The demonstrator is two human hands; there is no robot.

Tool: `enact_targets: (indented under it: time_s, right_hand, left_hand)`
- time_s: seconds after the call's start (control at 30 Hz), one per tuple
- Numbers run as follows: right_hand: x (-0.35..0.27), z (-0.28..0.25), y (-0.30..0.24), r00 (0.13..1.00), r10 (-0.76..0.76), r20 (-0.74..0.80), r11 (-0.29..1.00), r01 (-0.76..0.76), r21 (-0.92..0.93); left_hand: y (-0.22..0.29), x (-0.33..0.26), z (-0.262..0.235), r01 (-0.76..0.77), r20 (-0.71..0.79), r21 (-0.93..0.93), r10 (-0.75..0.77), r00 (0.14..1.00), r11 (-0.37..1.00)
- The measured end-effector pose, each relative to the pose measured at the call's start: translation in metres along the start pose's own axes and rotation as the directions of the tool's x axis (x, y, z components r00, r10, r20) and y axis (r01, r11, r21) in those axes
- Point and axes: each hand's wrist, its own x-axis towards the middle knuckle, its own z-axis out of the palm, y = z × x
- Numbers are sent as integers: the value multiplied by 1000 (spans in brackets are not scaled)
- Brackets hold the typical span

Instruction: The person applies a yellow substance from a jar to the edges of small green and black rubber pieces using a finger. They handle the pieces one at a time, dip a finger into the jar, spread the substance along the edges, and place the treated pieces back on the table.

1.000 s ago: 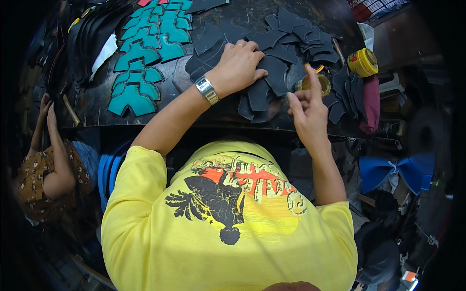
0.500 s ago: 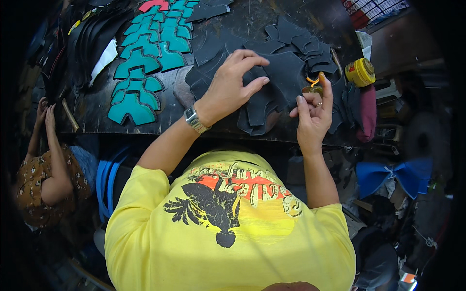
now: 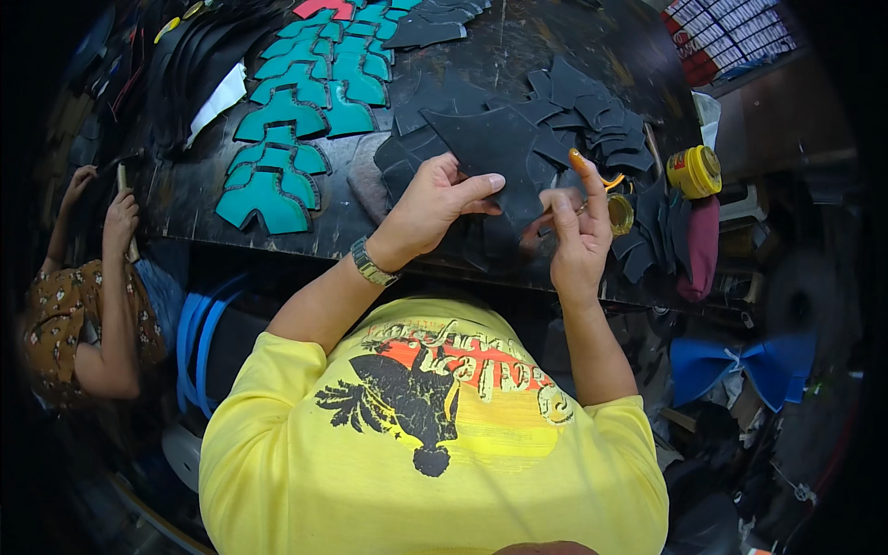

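Note:
My left hand [image 3: 430, 205] is closed, thumb against fingers, on the lower edge of a black cut piece [image 3: 481, 146] of thin sheet material, perhaps leather. That piece lies over a pile of similar dark pieces. To its right is my right hand [image 3: 581, 231], with the index finger stretched up and its tip coated in something orange-yellow. The thumb stands apart from that finger; the lower fingers near the held piece are smeared by motion. Beside this hand sit an open jar of amber paste [image 3: 621, 215] and an orange curved thing [image 3: 612, 182].
Overlapping green cut pieces [image 3: 268, 199] run up the table's left. A yellow tub [image 3: 694, 172] and a maroon cloth roll [image 3: 700, 250] lie at the right edge. At far left, another person [image 3: 102, 314] holds a wooden-handled tool [image 3: 127, 194].
My left hand has closed on the black piece. My right hand has moved left, toward it, and its fingertip now shows orange-yellow. The other person has picked up a wooden-handled tool.

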Motion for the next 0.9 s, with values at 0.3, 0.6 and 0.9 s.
enact_targets:
  time_s: [0.3,0.6,0.9]
  right_hand:
    - [19,2,12,967,-244,70,913,253,-321]
    - [18,7,7,957,-276,89,853,287,-436]
    - [17,6,15,945,-306,115,801,321,-505]
  left_hand:
    - [6,-10,7,62,73,-130,-53,996,990]
    - [5,-10,5,67,54,-110,-61,997,992]
    - [-2,-8,1,70,100,-102,-60,993,992]
